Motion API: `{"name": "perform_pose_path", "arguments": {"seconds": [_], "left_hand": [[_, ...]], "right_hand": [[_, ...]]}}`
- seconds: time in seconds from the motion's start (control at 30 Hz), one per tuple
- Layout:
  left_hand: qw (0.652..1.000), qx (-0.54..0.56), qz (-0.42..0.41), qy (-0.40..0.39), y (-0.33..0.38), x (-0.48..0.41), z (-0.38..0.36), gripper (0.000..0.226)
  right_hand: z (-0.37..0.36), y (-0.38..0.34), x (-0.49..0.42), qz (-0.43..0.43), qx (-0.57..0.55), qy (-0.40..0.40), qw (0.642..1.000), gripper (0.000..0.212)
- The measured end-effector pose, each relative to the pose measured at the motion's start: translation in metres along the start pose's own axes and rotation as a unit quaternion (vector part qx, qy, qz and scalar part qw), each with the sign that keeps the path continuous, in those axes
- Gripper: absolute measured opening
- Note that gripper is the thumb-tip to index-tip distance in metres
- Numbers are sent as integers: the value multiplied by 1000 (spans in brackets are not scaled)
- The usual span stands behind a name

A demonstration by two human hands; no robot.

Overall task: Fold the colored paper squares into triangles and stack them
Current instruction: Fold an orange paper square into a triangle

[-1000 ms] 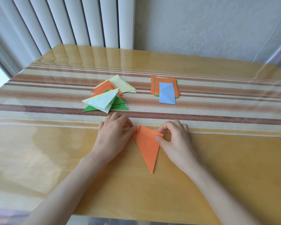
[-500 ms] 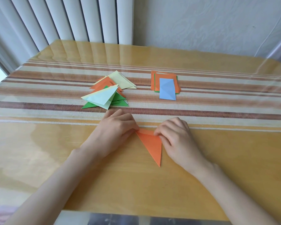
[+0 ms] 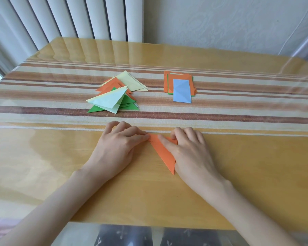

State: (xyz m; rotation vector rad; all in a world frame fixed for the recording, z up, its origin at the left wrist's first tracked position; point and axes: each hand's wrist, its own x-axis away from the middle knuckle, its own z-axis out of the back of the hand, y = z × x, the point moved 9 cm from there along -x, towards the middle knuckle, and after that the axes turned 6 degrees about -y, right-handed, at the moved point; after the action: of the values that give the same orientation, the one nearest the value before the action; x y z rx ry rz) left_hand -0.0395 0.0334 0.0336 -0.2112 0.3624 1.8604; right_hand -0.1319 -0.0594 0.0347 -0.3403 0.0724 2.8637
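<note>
An orange paper triangle (image 3: 163, 154) lies flat on the near part of the table, its long point toward me. My left hand (image 3: 119, 148) pinches its upper left corner with curled fingertips. My right hand (image 3: 189, 150) covers its right side, thumb laid along the paper and curled fingers holding the upper right corner. Behind my left hand lies a loose pile of folded triangles (image 3: 112, 98) in pale green, orange, green and pale yellow. To its right sits a stack of unfolded squares (image 3: 171, 81), orange and green, topped by a light blue sheet (image 3: 182, 90).
The table (image 3: 247, 174) has a glossy wooden top with a striped runner (image 3: 238, 110) across its middle. White vertical blinds (image 3: 69, 18) and a pale wall stand behind the far edge. The near edge runs just below my forearms.
The raised upper flap of the orange triangle has been pressed flat. Both hands moved closer together over its top edge, and my right thumb now lies along the paper.
</note>
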Motion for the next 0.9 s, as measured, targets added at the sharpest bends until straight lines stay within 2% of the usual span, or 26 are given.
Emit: {"name": "perform_pose_path", "arguments": {"seconds": [0.03, 0.23, 0.43, 0.53, 0.6, 0.7, 0.77, 0.9], "left_hand": [[1000, -2, 2, 3, 0, 0, 0, 50], [1000, -13, 14, 5, 3, 0, -2, 48], [999, -20, 18, -28, 5, 0, -5, 48], [998, -33, 0, -60, 9, 0, -9, 48], [996, -37, -8, -82, 9, 1, -11, 49], [994, -29, -23, -105, 11, 5, -11, 48], [994, -20, -32, -104, 12, 8, -9, 47], [996, 32, -24, -74, 6, 8, -6, 42]], "right_hand": [[2, 4, 4, -8, 2, 11, 1000, 57], [7, 22, 16, -40, -7, 36, 999, 69], [4, 31, 21, -74, -37, 27, 996, 60], [6, 26, 17, -69, -111, 19, 991, 49], [3, 13, 12, -42, -177, -15, 983, 48], [-11, -3, 13, 0, -138, -63, 988, 55], [-19, -3, 16, -1, -115, -87, 990, 57], [-15, -5, 11, -11, -120, -73, 990, 50]]}}
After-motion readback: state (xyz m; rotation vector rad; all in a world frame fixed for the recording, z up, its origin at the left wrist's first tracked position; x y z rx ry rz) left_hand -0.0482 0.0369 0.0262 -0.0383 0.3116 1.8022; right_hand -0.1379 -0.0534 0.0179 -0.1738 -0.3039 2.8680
